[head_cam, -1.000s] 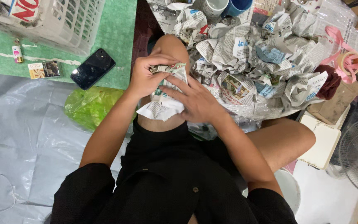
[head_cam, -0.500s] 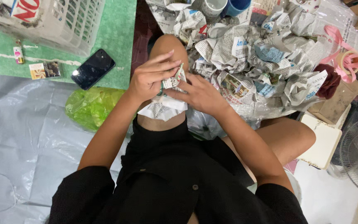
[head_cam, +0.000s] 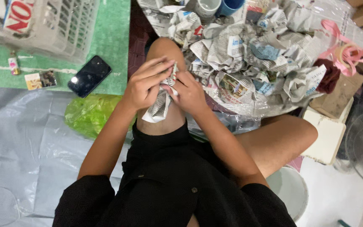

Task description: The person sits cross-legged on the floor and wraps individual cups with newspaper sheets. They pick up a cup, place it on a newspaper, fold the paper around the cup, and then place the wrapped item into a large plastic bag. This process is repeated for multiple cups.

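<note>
Hands, left (head_cam: 144, 86) and right (head_cam: 188, 93), clasp crumpled newspaper wad (head_cam: 161, 105) over raised knee (head_cam: 164, 52).

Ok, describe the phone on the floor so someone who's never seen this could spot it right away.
Start at the green mat in the upper left, below the white plastic basket. The phone lies flat near the mat's lower edge, tilted diagonally. It is the only glossy black slab there, larger than the small card to its left.

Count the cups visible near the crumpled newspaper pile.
2: a white cup and a blue cup stand side by side at the top edge, behind the newspaper pile. Others may be hidden under it.
</note>
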